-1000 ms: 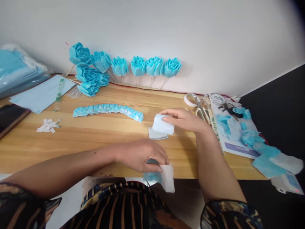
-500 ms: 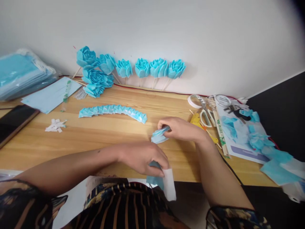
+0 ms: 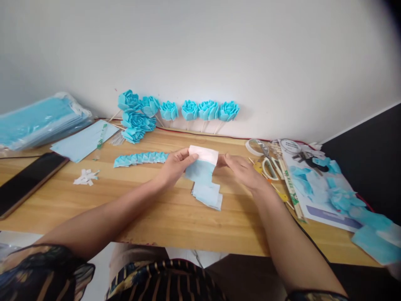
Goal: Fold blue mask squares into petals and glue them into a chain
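Note:
My left hand (image 3: pixel 175 165) is closed on a blue and white piece of thin non-woven fabric (image 3: pixel 202 169), its thumb pressed on the front near the white band. The piece is raised above the table. My right hand (image 3: pixel 242 169) is at the right edge of this piece, fingers stretched out towards it and their tips partly hidden behind it. Below, a small stack of pale blue fabric pieces (image 3: pixel 206 195) lies on the table. A row of folded blue fabric petals (image 3: pixel 140 159) lies to the left, its right end hidden by my left hand.
Blue fabric flowers (image 3: pixel 189 110) on sticks lean against the wall. Scissors (image 3: pixel 269 167), a yellow glue gun (image 3: pixel 257 166) and wrapped sticks (image 3: pixel 291 184) lie right, near fabric scraps (image 3: pixel 340 194). On the left are a phone (image 3: pixel 29 179), white strips (image 3: pixel 86 177) and bagged masks (image 3: pixel 44 121).
My left hand has lifted the fabric piece from the table's front edge to above the table. My right hand has let go of the small stack, which now lies on the table.

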The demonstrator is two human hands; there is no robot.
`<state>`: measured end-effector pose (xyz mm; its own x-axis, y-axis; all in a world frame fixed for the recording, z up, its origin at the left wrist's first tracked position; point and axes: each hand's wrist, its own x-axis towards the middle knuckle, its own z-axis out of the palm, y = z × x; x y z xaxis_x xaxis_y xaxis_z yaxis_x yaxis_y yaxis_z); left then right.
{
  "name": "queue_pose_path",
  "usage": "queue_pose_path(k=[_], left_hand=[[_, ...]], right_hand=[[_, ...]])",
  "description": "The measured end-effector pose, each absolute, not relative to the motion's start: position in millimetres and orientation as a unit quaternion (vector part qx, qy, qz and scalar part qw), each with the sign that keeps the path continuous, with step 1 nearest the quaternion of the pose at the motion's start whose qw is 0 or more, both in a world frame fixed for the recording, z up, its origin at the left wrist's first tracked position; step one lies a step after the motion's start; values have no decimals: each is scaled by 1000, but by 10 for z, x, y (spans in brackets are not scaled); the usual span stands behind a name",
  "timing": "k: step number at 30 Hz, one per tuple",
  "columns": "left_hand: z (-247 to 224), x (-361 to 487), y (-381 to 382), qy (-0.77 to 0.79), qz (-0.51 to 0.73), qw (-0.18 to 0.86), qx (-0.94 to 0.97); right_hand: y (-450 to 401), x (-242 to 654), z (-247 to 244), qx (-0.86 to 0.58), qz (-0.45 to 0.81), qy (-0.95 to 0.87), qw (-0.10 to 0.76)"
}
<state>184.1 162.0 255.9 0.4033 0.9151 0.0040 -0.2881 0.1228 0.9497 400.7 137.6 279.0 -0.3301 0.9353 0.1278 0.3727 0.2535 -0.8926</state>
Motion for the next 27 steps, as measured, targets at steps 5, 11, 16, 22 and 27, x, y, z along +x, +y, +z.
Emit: queue_pose_path(k=[5, 11, 16, 22, 27], left_hand=[[2584, 1851, 1586, 306, 440, 669, 515], [2558, 1846, 1623, 298, 440, 690, 491], [2618, 1817, 1632, 334, 477, 646, 493], [2655, 1804, 1603, 341, 491, 577, 557], [2644, 1806, 1568, 323, 489, 549, 596]], right_hand=[[1338, 3818, 2713, -468, 464, -623, 421], [1340, 3797, 2700, -473, 419, -610, 478], [1311, 3897, 2808, -399, 453, -655, 455], [1332, 3913, 2806, -421, 498, -577, 492], [1318, 3852, 2729, -506, 393, -642, 420]])
